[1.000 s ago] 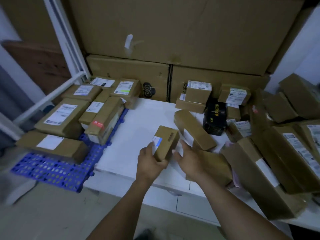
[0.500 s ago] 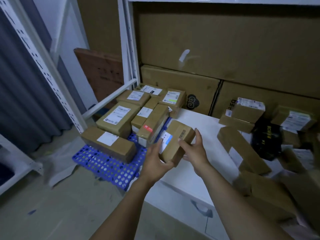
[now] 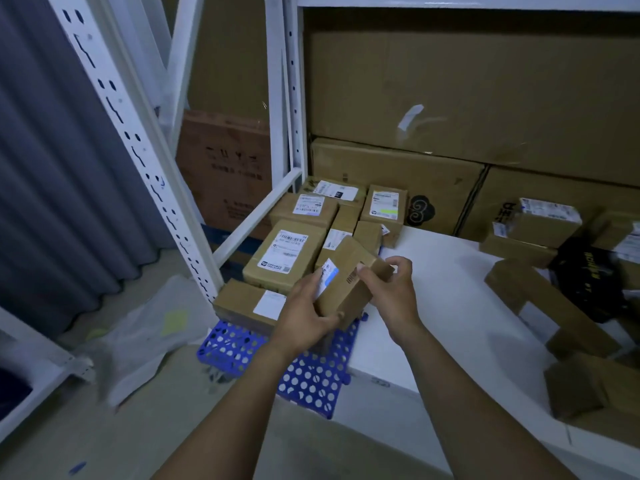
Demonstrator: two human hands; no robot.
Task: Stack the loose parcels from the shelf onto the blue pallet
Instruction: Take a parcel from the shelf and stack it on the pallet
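Two hands on small parcel (image 3: 348, 289), tilted, over blue pallet (image 3: 304, 384) edge, just beside stacked parcels (image 3: 284, 254) (seemingly not touching; blurry); left hand (image 3: 303, 322) grips lower end from beneath, bearing weight; right hand (image 3: 393, 294) curls round upper end, steering.

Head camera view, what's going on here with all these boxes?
A person is holding a small cardboard parcel in both hands over the blue pallet, beside the white shelf. The left hand grips its lower end and the right hand pinches its upper end. Several labelled parcels already sit on the pallet, and more loose parcels lie on the shelf.
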